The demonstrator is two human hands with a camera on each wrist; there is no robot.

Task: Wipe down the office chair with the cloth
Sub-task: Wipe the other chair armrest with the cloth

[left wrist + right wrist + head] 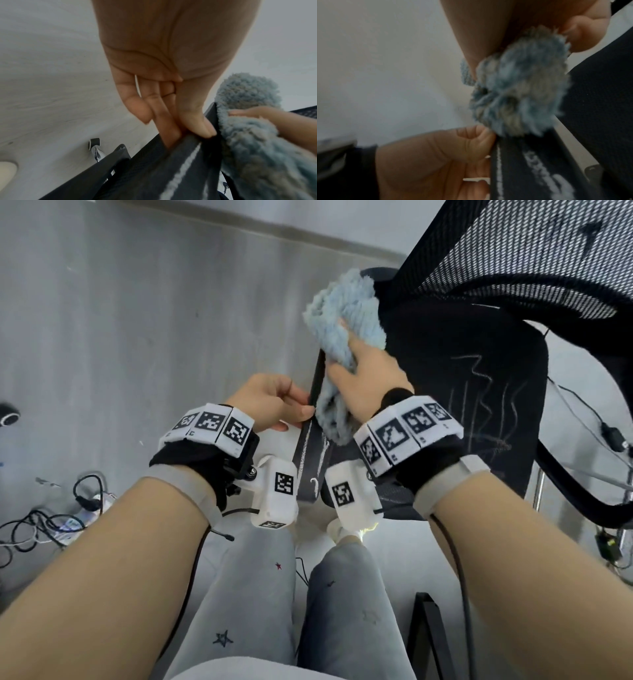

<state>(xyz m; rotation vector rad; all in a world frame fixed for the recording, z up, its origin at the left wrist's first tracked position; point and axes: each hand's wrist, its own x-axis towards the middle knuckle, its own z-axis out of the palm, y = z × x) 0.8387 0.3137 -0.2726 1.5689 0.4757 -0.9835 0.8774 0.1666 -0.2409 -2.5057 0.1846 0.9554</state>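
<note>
A black office chair (pixel 472 392) with a mesh back (pixel 534 258) stands to my right; white chalk scribbles mark its seat. Its left armrest (pixel 313 460) is a flat black bar with white streaks, also seen in the wrist views (pixel 180 169) (pixel 522 169). My left hand (pixel 274 402) pinches the armrest's edge between thumb and fingers (pixel 193 121). My right hand (pixel 366 371) grips a fluffy light-blue cloth (pixel 342 320) and presses it on the armrest just beyond the left hand; the cloth (pixel 254 135) (pixel 518 88) hides the bar beneath it.
Grey floor (pixel 137 320) lies to the left, with a tangle of cables and a power strip (pixel 68 508) at the lower left. A chair caster (pixel 94 143) shows below the armrest. More cables (pixel 613 436) run at the far right. My legs (pixel 291 594) are under the hands.
</note>
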